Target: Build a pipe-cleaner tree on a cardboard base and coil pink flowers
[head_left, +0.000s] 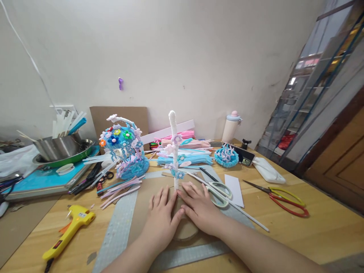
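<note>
Brown cardboard, a disc (186, 230), shows between my left hand (162, 214) and right hand (200, 210), both open, palms down, gripping nothing. At my index fingertips the white stem (173, 123) stands upright, dotted with little flowers (176, 138); I cannot tell whether it is fixed. A weak joint could let so tall a stem topple, and uneven pressing could tilt it. Near my right hand, the pale-handled scissors (218, 205) could get knocked by a wide swing. Farther left, tugging the cord (49, 264) could drag the glue gun (68, 233).
</note>
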Available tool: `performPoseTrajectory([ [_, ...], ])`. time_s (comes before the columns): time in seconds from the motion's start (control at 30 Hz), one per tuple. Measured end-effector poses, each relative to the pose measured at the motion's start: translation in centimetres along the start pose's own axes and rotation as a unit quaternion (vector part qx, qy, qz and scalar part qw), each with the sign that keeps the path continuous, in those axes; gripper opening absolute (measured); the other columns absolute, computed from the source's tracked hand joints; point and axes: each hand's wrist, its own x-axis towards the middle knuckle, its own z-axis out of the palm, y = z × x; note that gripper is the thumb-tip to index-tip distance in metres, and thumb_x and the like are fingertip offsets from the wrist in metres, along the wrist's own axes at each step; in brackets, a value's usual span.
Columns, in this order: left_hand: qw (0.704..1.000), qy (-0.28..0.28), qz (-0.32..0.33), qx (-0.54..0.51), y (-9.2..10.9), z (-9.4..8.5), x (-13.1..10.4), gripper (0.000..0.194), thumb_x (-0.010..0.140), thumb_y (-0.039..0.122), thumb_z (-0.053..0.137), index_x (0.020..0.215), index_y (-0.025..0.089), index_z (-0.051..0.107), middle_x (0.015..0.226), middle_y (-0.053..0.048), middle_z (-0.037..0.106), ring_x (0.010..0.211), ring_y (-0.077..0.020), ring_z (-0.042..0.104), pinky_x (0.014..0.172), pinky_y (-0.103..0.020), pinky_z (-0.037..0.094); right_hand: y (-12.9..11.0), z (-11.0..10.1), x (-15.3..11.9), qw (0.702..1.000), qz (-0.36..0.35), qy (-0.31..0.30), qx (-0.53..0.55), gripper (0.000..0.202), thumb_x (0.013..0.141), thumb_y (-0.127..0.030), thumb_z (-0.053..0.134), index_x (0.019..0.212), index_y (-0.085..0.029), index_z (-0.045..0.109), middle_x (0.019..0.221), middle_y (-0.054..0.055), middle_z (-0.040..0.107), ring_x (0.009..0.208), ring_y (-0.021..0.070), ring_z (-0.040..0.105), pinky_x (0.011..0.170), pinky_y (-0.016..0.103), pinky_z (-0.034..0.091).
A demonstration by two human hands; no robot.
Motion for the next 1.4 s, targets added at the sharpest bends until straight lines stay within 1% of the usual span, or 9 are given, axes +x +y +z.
performPoseTrajectory([
  [0.33,1.0,-0.007,0.005,0.011,0.16,-0.2,-0.14,0.063,0.088,0.062,0.023,0.142,0.03,0.027,0.152,-0.006,0.021,0.139,-0.028,0.016,0.11,-0.054,0.012,-0.13,-0.4,-0.05,1.0,0.004,-0.011,0.008,0.047,0.094,-0.049,0.026,0.14,-0.038,0.027,0.151,-0.001,0.023,0.139,0.0265,0.014,0.106,0.063,0.002],
  [0.67,1.0,0.007,0.008,0.01,-0.09,0.33,-0.09,0.064,0.088,0.061,0.023,0.143,0.028,0.024,0.152,-0.004,0.019,0.14,-0.0275,0.015,0.11,-0.054,0.01,-0.09,-0.2,0.02,1.0,0.009,-0.015,0.008,0.048,0.094,-0.047,0.029,0.141,-0.039,0.025,0.151,-0.002,0.022,0.139,0.0267,0.013,0.106,0.063,0.0],
  [1.1,1.0,0.004,0.005,0.003,0.05,0.05,-0.2,0.062,0.089,0.06,0.026,0.142,0.031,0.026,0.152,-0.004,0.021,0.139,-0.0282,0.017,0.11,-0.054,0.011,-0.24,-0.26,0.03,1.0,0.006,-0.009,-0.002,0.047,0.094,-0.046,0.03,0.141,-0.038,0.027,0.151,0.0,0.025,0.138,0.0278,0.016,0.106,0.064,0.003],
  [1.4,1.0,-0.003,0.003,0.001,0.13,-0.18,-0.14,0.062,0.088,0.061,0.024,0.142,0.031,0.029,0.152,-0.004,0.023,0.139,-0.0273,0.017,0.11,-0.054,0.012,-0.19,-0.28,0.01,1.0,0.006,-0.012,0.001,0.047,0.094,-0.047,0.028,0.141,-0.037,0.026,0.151,0.0,0.023,0.139,0.028,0.014,0.105,0.064,0.002],
])
